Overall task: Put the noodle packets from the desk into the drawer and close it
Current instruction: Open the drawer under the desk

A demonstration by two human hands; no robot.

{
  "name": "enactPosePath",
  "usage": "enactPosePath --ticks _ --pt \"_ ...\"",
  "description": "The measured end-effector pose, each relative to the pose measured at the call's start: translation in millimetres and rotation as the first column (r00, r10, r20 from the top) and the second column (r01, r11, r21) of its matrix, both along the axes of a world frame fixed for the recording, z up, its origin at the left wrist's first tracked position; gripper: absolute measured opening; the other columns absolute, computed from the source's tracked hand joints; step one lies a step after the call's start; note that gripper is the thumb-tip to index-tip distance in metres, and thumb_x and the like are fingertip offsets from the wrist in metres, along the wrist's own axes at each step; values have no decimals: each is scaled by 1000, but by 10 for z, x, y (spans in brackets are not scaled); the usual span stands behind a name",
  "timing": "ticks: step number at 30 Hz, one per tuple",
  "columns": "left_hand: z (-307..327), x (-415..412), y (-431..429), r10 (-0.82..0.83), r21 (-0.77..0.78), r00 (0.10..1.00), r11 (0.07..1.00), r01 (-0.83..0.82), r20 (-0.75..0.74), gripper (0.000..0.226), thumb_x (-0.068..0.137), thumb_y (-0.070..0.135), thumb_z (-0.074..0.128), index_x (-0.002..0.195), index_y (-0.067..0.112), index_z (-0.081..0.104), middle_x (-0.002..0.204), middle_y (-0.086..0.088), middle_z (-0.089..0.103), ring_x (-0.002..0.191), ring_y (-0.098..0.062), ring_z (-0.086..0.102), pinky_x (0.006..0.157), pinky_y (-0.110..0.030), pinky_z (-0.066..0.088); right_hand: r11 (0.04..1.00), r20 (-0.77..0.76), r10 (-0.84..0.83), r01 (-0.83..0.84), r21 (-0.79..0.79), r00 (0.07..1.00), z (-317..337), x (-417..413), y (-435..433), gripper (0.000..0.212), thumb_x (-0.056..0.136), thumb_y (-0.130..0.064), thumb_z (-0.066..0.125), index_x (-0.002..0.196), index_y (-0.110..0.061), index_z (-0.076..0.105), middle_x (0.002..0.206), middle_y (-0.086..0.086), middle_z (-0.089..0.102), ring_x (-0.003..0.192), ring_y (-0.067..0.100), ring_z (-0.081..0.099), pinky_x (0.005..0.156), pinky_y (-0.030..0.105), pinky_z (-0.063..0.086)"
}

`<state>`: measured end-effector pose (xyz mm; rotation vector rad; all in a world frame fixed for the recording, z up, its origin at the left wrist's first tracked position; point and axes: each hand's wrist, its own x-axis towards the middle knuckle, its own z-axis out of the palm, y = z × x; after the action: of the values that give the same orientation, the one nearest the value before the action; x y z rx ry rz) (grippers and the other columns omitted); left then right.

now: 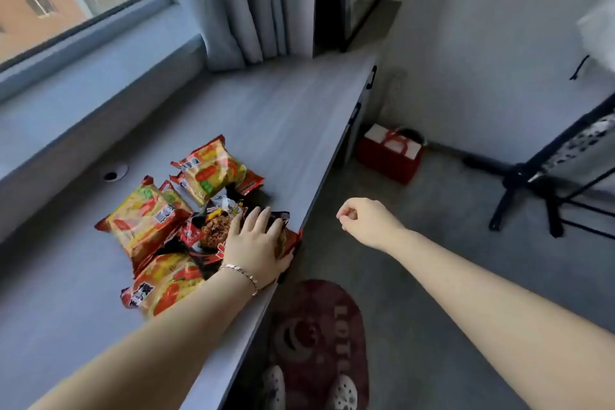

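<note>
Several noodle packets lie in a heap on the grey desk (273, 116) near its right edge. Most are yellow and red packets (213, 170), and a dark packet (213, 230) lies at the front of the heap. My left hand (259, 240) rests flat on the dark packet at the desk's edge, thumb curled over the rim. My right hand (366, 221) hangs in the air to the right of the desk, above the floor, fingers loosely curled with nothing in them. Black drawer handles (372, 76) show on the desk's front further along. The drawers look closed.
A window sill (100, 76) and grey curtain (246, 3) stand behind the desk. On the floor sit a red gift bag (389, 156), a dark red round mat (319, 336) under my feet, and a black chair base (532, 190) at the right.
</note>
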<state>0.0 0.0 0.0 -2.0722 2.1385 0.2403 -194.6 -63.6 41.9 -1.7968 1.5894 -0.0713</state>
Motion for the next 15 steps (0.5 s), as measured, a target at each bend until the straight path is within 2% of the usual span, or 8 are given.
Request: enactPosePath --ticks 2,4,6,10,13,15 --pt "-98 4 2 -44 -30 995 998 47 88 75 83 60 47 147 24 27 158 -8 18 146 -30 12 117 -51 6 999 -5 -15 15 35 1000 -234 62 -23 20 91 -21 45 100 -20 63 97 1 68 84 23 64 80 39 56" --pt "-210 18 14 -100 -128 985 985 119 144 77 74 58 61 140 22 43 151 -13 34 141 -38 26 114 -58 19 996 -7 -7 8 86 1000 -490 137 12 22 90 -20 44 103 -19 63 96 0 63 84 23 61 80 38 54" --pt "-322 30 -13 -105 -198 981 971 137 164 72 64 53 73 125 18 60 136 -17 54 128 -44 45 104 -63 34 994 2 18 -18 110 1000 -761 252 35 25 90 -18 44 108 -20 62 104 2 63 95 25 61 85 37 53" --pt "-462 86 -33 -102 -338 981 929 154 167 65 67 48 72 122 16 62 131 -18 59 124 -46 49 101 -63 35 954 -83 272 -257 154 959 -1359 559 24 41 89 -7 44 127 -19 52 131 8 49 120 31 50 94 37 45" --pt "-535 117 -17 -89 -359 981 922 146 171 65 68 48 72 124 18 61 131 -17 58 126 -45 47 103 -62 35 881 -169 469 -446 157 867 -1703 732 20 51 89 -4 42 135 -26 42 147 -1 37 129 26 42 98 36 42" --pt "-556 125 -18 -83 -371 982 918 142 169 63 70 49 71 125 19 60 132 -16 58 127 -45 46 104 -61 35 837 -245 547 -521 165 801 -1781 754 9 54 90 -3 44 139 -25 36 149 -4 34 130 26 41 97 38 43"
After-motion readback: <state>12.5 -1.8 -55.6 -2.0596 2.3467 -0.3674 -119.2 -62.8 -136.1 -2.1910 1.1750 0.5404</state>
